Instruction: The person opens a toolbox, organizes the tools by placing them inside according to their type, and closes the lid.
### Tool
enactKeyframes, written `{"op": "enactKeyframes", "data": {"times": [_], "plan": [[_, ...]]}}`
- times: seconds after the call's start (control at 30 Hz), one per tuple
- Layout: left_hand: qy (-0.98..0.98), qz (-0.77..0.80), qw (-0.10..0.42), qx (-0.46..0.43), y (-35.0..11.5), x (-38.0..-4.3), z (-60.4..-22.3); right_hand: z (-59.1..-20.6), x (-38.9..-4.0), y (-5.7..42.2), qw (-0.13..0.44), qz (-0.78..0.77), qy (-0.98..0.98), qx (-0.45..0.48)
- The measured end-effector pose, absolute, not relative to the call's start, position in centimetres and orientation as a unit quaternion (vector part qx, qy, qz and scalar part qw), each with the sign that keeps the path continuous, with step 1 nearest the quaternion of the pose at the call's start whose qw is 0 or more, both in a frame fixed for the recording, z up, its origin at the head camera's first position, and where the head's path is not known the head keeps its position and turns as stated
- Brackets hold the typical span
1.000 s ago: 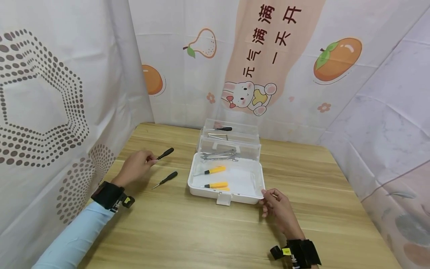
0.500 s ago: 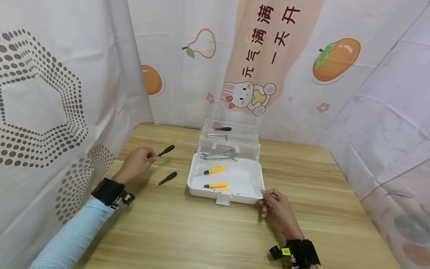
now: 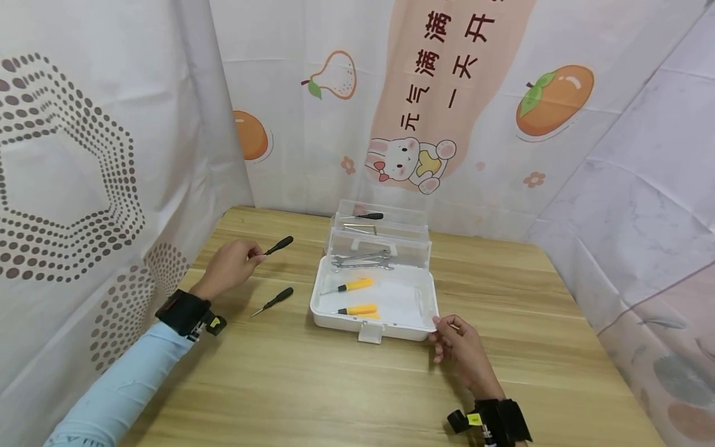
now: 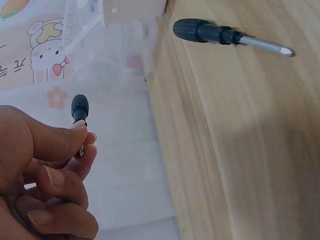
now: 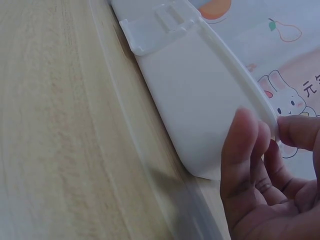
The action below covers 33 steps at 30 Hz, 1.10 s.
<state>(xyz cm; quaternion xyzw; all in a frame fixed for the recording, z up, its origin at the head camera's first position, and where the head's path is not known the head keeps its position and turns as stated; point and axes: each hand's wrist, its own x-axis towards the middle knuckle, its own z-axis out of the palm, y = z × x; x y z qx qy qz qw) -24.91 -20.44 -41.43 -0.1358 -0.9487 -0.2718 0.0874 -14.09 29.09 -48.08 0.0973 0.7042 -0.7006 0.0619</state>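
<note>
My left hand pinches a black-handled screwdriver by its shaft, between thumb and fingertips. In the left wrist view the handle of this screwdriver points up, clear of the table. A second black screwdriver lies on the wood just right of that hand, its cross tip showing in the left wrist view. At the front right corner of the white toolbox, my right hand holds the rim between thumb and fingers. Inside the box lie yellow-handled screwdrivers and silver wrenches.
Behind the box stands its raised clear lid with trays; a black screwdriver and a hex key lie there. A latch hangs at the front. Printed curtains close off the back and sides of the wooden table.
My left hand has moved slightly up and right with the pinched screwdriver. My right hand stays at the box corner, and the box has not moved.
</note>
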Motion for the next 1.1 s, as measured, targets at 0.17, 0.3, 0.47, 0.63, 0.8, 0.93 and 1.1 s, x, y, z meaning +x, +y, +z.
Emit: {"op": "enactKeyframes", "data": {"times": [0.17, 0.3, 0.47, 0.63, 0.8, 0.93, 1.1], "plan": [[-0.947, -0.271, 0.096, -0.141, -20.1, -25.2, -41.1, -48.1, -14.1, 29.1, 0.059, -0.701, 0.704, 0.099], [-0.947, -0.268, 0.102, -0.144, -19.8, -25.3, -40.8, -48.1, -14.0, 29.1, 0.059, -0.702, 0.703, 0.102], [-0.948, -0.26, 0.105, -0.151, -19.5, -25.5, -40.4, -48.2, -14.0, 29.1, 0.059, -0.704, 0.7, 0.104], [-0.948, -0.256, 0.108, -0.158, -19.2, -26.0, -40.2, -48.2, -14.0, 29.1, 0.061, -0.704, 0.701, 0.102], [-0.946, -0.26, 0.108, -0.159, -19.1, -26.3, -40.0, -48.1, -14.0, 29.0, 0.062, -0.705, 0.699, 0.1], [-0.948, -0.257, 0.106, -0.157, -19.0, -26.5, -39.9, -48.1, -13.9, 29.0, 0.063, -0.707, 0.697, 0.1], [-0.946, -0.258, 0.108, -0.163, -18.5, -26.8, -39.5, -48.0, -14.0, 29.0, 0.062, -0.707, 0.698, 0.1]]}}
